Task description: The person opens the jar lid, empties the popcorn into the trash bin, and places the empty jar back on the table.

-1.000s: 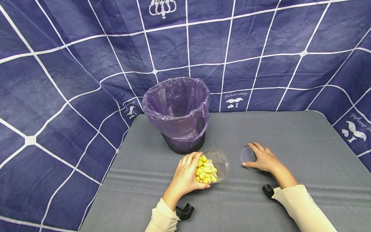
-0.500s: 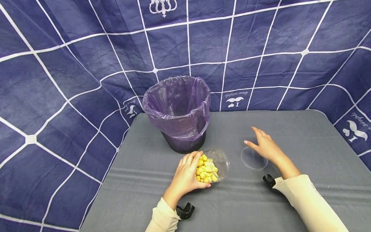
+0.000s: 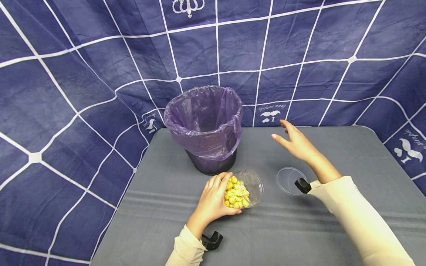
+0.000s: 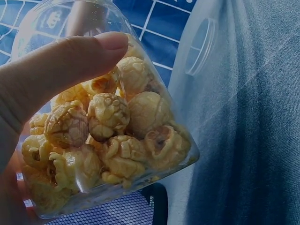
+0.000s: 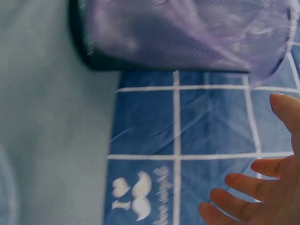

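Note:
My left hand (image 3: 212,197) grips a clear plastic jar (image 3: 254,186) partly filled with yellow popcorn (image 3: 236,194). The jar is tipped over, its uncovered mouth facing right, in front of the bin. Close up in the left wrist view, the thumb presses on the jar wall over the popcorn balls (image 4: 108,115). My right hand (image 3: 296,143) is in the air to the right of the bin, fingers spread apart and holding nothing. A clear round lid (image 3: 287,180) lies flat on the table below the right forearm.
A black mesh trash bin (image 3: 213,168) lined with a purple bag (image 3: 206,142) stands at the back left of the grey table (image 3: 259,232). Blue cloth with white grid lines (image 3: 239,48) hangs behind and at the sides.
My right hand has let go of the lid and moved up and away toward the back, beside the bin. The lid stays on the table. My left hand and the jar hold their place.

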Demonstrator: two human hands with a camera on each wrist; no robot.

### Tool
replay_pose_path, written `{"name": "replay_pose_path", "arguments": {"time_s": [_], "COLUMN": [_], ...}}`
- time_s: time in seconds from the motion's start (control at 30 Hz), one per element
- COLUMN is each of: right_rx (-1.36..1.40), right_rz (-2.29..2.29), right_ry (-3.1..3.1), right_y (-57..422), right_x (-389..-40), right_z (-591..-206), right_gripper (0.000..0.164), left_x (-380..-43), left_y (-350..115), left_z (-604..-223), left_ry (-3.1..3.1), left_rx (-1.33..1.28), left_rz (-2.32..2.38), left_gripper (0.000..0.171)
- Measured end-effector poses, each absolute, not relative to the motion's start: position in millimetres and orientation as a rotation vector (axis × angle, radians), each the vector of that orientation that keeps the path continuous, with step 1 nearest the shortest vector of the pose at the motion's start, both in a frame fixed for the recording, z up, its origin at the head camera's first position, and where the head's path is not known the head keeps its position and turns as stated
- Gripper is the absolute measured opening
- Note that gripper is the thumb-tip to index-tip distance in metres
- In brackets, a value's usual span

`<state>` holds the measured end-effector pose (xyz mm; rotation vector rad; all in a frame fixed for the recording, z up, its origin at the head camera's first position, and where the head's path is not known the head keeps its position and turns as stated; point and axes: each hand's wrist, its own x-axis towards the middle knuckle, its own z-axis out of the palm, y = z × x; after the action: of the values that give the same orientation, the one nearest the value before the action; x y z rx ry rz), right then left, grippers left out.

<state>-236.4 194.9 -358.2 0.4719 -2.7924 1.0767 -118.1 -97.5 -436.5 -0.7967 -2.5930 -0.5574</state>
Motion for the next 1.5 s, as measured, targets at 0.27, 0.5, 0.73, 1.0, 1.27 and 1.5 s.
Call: {"name": "replay_pose_path", "arguments": {"time_s": [0.27, 0.5, 0.73, 1.0, 1.27, 1.5], "right_rx": [0.500, 0.553, 0.509, 0.378, 0.360, 0.318], "right_rz": [1.417, 1.611, 1.925, 2.281, 2.448, 2.482], "right_ry": [-2.688, -2.646, -2.571, -2.410, -2.329, -2.315], "right_y": [169, 147, 130, 108, 95, 91], "right_x": [-247, -259, -273, -283, -285, -283], "right_z": [-319, -303, -297, -296, -301, -299], "right_gripper": [0.060, 0.058, 0.060, 0.054, 0.047, 0.046], "left_x": [-119, -118, -117, -117, -116, -115], "left_y": [-96, -96, -96, -96, -96, -98], "left_z": [-436, -437, -438, -440, -441, -442], "left_ry": [-2.582, -2.589, -2.596, -2.600, -2.578, -2.559], "left_rx": [-0.809, -0.799, -0.784, -0.779, -0.775, -0.761], "left_rz": [-0.547, -0.552, -0.568, -0.573, -0.579, -0.583], "left_gripper": [0.106, 0.107, 0.106, 0.106, 0.107, 0.106]}}
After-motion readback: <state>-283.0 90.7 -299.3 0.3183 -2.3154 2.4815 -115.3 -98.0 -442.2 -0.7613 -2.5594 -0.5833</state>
